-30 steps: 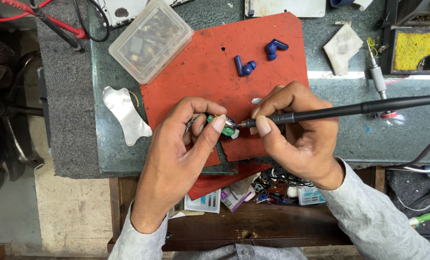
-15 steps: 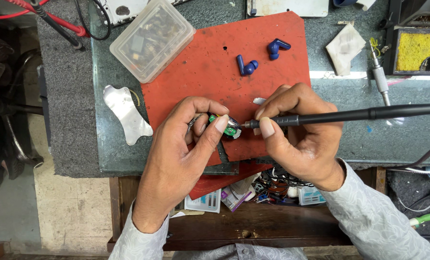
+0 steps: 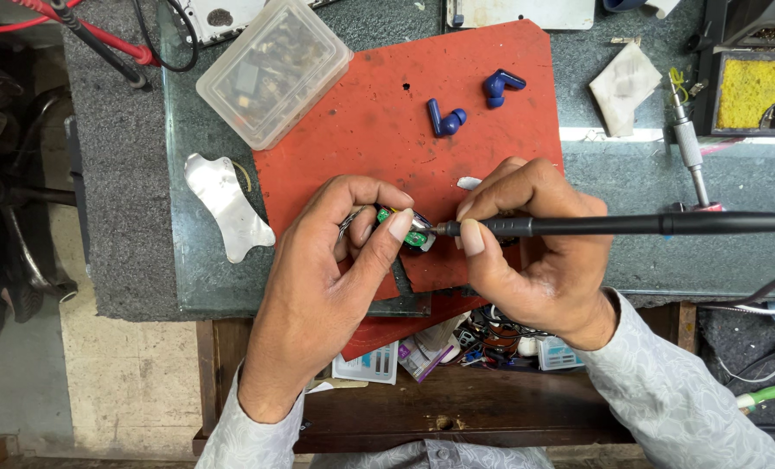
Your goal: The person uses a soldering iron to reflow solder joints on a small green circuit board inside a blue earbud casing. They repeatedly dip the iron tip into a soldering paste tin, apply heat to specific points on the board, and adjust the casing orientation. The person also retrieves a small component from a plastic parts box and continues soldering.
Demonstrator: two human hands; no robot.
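Starting nearest the person, below the red mat: an open wooden drawer sits under the mat's front edge, stuffed with small packets, wires and bits, too jumbled to sort out.

On the mat's front edge, the left hand is pinching a tiny green circuit board between thumb and fingers, so it's closed around that. Looks like there's something metal, maybe tweezers, tucked in the same grip, can't really tell. The right hand is clenched pen-style on a black soldering iron, its tip right at the board. The iron's handle runs off to the right of the mat.

Left of the mat, a shiny metal pry piece lies on the glass top.

Further up on the mat, two blue earbuds lie loose, close together. At the mat's far left corner there's a clear plastic box, lid shut, with small dark and brassy parts inside.

Right of the mat: a folded white cloth, a screwdriver, and a black tray holding a yellow sponge.
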